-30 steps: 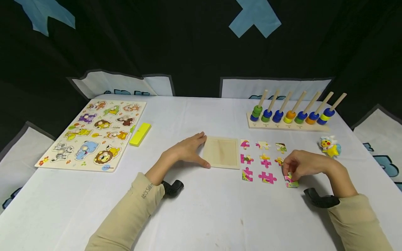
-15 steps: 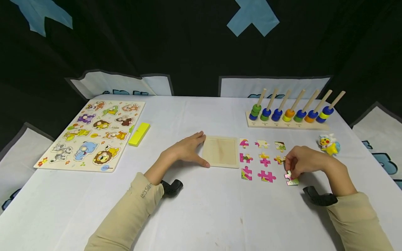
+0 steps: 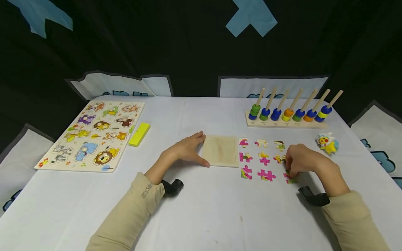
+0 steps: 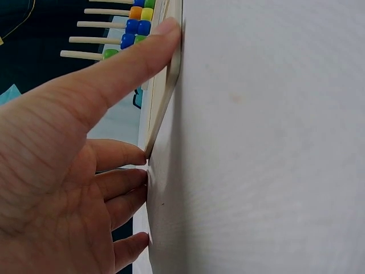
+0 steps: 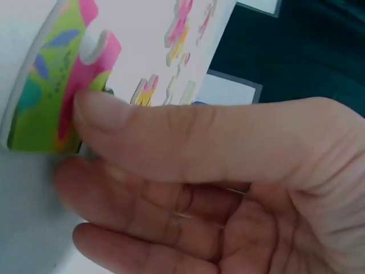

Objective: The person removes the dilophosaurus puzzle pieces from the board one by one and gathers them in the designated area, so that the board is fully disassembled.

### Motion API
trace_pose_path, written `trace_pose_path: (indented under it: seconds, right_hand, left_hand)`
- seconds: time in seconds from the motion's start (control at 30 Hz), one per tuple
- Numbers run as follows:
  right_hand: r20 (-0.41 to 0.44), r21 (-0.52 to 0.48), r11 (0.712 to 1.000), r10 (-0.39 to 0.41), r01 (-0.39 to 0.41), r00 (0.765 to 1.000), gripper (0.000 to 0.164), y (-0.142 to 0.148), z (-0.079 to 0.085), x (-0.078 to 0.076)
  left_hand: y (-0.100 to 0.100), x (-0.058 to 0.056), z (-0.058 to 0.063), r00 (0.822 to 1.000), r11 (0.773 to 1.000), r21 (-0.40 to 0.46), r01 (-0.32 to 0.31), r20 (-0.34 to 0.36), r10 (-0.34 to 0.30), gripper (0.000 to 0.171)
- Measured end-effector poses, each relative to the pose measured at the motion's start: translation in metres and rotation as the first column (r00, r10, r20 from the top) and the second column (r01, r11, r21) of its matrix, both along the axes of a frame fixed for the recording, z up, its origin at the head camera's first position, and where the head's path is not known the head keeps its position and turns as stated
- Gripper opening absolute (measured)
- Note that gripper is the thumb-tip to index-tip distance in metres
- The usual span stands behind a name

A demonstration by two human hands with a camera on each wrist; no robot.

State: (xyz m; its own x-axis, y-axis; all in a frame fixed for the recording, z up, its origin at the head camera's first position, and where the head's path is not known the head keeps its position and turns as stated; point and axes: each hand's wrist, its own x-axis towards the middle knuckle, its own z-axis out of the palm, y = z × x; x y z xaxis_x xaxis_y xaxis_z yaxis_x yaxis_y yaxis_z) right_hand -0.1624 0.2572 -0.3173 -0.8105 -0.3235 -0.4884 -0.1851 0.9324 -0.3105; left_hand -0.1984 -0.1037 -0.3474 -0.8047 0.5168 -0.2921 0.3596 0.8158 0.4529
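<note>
My left hand (image 3: 188,149) rests beside a square wooden puzzle tray (image 3: 221,151). In the left wrist view its thumb (image 4: 145,51) lies on the tray's edge, and the index fingertip meets a corner; the fingers are fairly straight. Right of the tray lie several jigsaw pieces in pink, yellow and green, set in rows. My right hand (image 3: 303,162) pinches the jigsaw piece (image 3: 288,179) at the near right of these rows. Close up, that pink and green piece (image 5: 43,108) has the thumb at its edge, with the index finger below; the hand partly hides it in the head view.
An animal peg puzzle board (image 3: 91,136) lies at the left, with a yellow block (image 3: 139,134) beside it. At the back right stands a counting stand (image 3: 285,123) with coloured rings on pegs. A small yellow figurine (image 3: 327,143) sits beyond the right hand.
My right hand has shifted slightly left and away, and now covers more of the near right jigsaw piece. The left hand stays at the tray.
</note>
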Motion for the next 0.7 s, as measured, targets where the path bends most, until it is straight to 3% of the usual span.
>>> trace_pose_path:
  seconds: [0.2,0.47,0.7]
  right_hand:
    - [0.029,0.010,1.000,-0.005,0.005,1.000,0.014,0.003,-0.004,0.001]
    - [0.108,0.000,0.998,-0.064,0.064,0.992,0.027,0.005,-0.002,0.001]
    - [0.097,0.015,0.998,-0.066,0.065,0.993,0.030,0.003,-0.001,-0.001]
  left_hand:
    - [0.003,0.002,-0.002,1.000,1.000,-0.004,-0.006,0.006,0.006,0.108]
    - [0.004,0.003,0.002,1.000,1.000,-0.022,-0.001,0.001,0.001,0.107]
    - [0.002,0.005,0.010,1.000,0.998,-0.067,0.004,-0.001,-0.004,0.105]
